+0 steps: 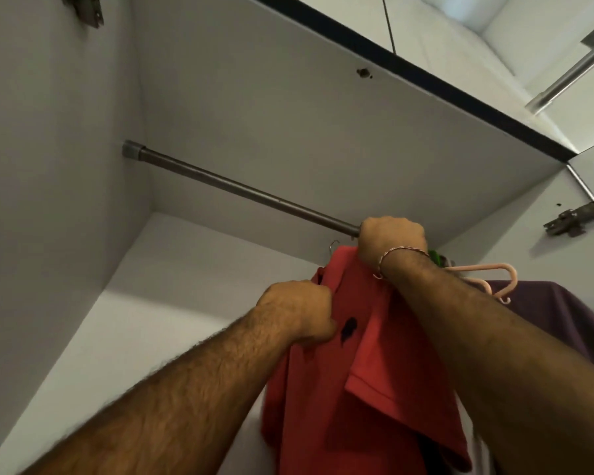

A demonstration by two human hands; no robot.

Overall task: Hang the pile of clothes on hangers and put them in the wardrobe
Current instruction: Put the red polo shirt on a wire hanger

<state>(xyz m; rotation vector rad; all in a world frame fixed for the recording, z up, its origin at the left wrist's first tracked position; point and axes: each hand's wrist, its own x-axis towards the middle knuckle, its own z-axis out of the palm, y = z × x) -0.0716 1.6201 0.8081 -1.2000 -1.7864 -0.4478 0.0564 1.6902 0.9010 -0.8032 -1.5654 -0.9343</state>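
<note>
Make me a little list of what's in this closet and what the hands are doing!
place: inside a white wardrobe, seen from below
rail: dark rod, mostly bare
shirt: red polo, held up near the rod's right end
left hand: grips the polo's front
right hand: curled at the polo's top by the rod; what it grips is hidden
already there: pink hanger, purple top
</note>
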